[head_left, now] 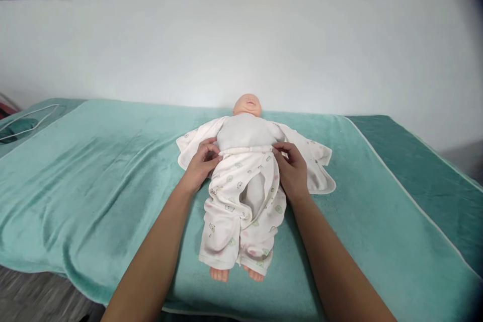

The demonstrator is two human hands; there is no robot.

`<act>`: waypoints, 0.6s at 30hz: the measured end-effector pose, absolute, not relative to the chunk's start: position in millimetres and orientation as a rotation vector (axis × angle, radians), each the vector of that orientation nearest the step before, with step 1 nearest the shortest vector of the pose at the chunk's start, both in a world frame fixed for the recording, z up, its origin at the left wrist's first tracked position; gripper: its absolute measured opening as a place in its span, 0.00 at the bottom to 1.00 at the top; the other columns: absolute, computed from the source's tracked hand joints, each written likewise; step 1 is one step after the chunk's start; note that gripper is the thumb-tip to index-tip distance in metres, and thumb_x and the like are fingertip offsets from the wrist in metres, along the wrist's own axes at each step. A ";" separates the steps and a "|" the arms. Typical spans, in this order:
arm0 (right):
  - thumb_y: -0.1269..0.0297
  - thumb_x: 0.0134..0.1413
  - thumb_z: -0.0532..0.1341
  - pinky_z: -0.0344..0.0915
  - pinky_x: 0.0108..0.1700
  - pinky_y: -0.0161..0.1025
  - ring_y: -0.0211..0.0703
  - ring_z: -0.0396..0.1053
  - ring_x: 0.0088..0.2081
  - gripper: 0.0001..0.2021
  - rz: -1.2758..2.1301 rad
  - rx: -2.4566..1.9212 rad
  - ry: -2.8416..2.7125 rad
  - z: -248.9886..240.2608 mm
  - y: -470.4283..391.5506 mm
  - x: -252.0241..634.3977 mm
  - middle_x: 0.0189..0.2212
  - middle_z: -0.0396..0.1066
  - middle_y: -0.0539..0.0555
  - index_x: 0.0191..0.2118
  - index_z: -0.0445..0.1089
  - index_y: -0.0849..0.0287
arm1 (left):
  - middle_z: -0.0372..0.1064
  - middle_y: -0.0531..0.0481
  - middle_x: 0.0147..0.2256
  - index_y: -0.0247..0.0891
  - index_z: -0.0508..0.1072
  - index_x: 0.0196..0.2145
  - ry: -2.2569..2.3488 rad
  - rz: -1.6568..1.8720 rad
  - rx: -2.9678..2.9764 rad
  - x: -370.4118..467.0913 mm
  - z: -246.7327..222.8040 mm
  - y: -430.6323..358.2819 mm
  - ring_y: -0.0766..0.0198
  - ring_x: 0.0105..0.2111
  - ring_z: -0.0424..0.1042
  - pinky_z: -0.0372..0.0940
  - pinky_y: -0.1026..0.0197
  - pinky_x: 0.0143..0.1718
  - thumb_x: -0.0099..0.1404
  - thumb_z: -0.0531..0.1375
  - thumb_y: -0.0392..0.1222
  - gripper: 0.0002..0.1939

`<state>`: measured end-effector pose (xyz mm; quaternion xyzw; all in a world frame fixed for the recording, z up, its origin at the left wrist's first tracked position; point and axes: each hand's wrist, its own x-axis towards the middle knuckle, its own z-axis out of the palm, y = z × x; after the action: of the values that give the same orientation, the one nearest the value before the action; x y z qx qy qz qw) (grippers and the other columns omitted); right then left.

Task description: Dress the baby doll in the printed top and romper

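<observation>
The 2 hands are pinching opposite ends of the waistband of the printed trousers [230, 176], left hand [206, 161] and right hand [292, 166] working level; drawing both sides evenly should keep the band straight. Between them, the doll [245, 131] is lying face-up on a green blanket [124, 186], a white wall [151, 50] rising beyond.

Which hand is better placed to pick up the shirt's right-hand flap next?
Probably the right hand: it is at the waistband, beside that flap; the left hand is across the doll.
</observation>
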<state>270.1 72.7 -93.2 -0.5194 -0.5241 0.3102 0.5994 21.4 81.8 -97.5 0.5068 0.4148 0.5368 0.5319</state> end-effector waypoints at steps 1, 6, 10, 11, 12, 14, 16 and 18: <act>0.56 0.55 0.64 0.67 0.52 0.43 0.44 0.68 0.47 0.11 0.744 -1.180 -1.253 -92.1 72.2 271.1 0.44 0.71 0.53 0.42 0.73 0.53 | 0.56 0.49 0.62 0.38 0.72 0.32 0.980 1.286 1.250 20.8 -98.6 82.3 0.61 0.51 0.65 0.60 0.63 0.48 0.56 0.69 0.42 0.10; 0.55 0.51 0.67 0.66 0.55 0.44 0.46 0.67 0.49 0.13 0.844 -1.132 -1.411 -89.7 77.4 279.6 0.46 0.70 0.52 0.42 0.72 0.52 | 0.59 0.47 0.61 0.37 0.71 0.31 1.020 1.290 1.332 19.0 -104.2 84.8 0.60 0.52 0.66 0.60 0.64 0.49 0.59 0.68 0.44 0.11; 0.58 0.51 0.67 0.63 0.58 0.46 0.46 0.66 0.51 0.12 0.775 -1.121 -1.561 -88.2 86.5 286.3 0.45 0.68 0.53 0.39 0.69 0.53 | 0.63 0.45 0.59 0.37 0.70 0.32 1.052 1.281 1.363 20.3 -104.7 85.6 0.59 0.53 0.66 0.58 0.62 0.52 0.61 0.67 0.46 0.11; 0.59 0.51 0.67 0.61 0.59 0.46 0.46 0.65 0.52 0.10 0.737 -1.114 -1.607 -86.8 88.3 287.1 0.47 0.67 0.53 0.38 0.69 0.54 | 0.63 0.44 0.59 0.37 0.70 0.32 1.058 1.278 1.370 20.7 -104.5 86.0 0.58 0.54 0.66 0.58 0.62 0.53 0.61 0.66 0.45 0.11; 0.60 0.51 0.67 0.60 0.60 0.47 0.47 0.65 0.53 0.09 0.695 -1.109 -1.655 -85.0 89.5 287.3 0.48 0.66 0.54 0.36 0.68 0.54 | 0.64 0.44 0.59 0.37 0.69 0.32 1.067 1.275 1.377 21.1 -104.4 86.6 0.58 0.56 0.66 0.57 0.61 0.54 0.62 0.66 0.45 0.11; 0.61 0.54 0.65 0.57 0.61 0.48 0.48 0.64 0.56 0.07 0.607 -1.097 -1.752 -79.8 90.7 286.0 0.51 0.65 0.55 0.34 0.66 0.55 | 0.64 0.43 0.59 0.37 0.68 0.32 1.087 1.280 1.383 21.5 -104.8 88.6 0.58 0.58 0.65 0.56 0.61 0.55 0.63 0.65 0.45 0.10; 0.62 0.58 0.62 0.57 0.61 0.48 0.49 0.63 0.57 0.06 0.510 -1.076 -1.835 -74.3 91.4 283.1 0.53 0.66 0.55 0.33 0.64 0.55 | 0.66 0.43 0.57 0.38 0.68 0.32 1.102 1.296 1.377 21.8 -105.9 91.8 0.58 0.57 0.66 0.56 0.60 0.55 0.64 0.64 0.44 0.10; 0.62 0.60 0.60 0.58 0.58 0.48 0.50 0.65 0.55 0.06 0.409 -1.074 -1.880 -70.4 94.2 279.9 0.51 0.69 0.54 0.33 0.62 0.54 | 0.69 0.44 0.52 0.38 0.68 0.33 1.112 1.311 1.364 22.2 -107.0 96.3 0.59 0.54 0.67 0.57 0.60 0.54 0.63 0.65 0.44 0.10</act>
<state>279.9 94.2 -70.4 -0.4348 -0.7611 0.1656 0.4519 22.2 96.3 -107.0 0.5531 0.4511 0.5315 0.4560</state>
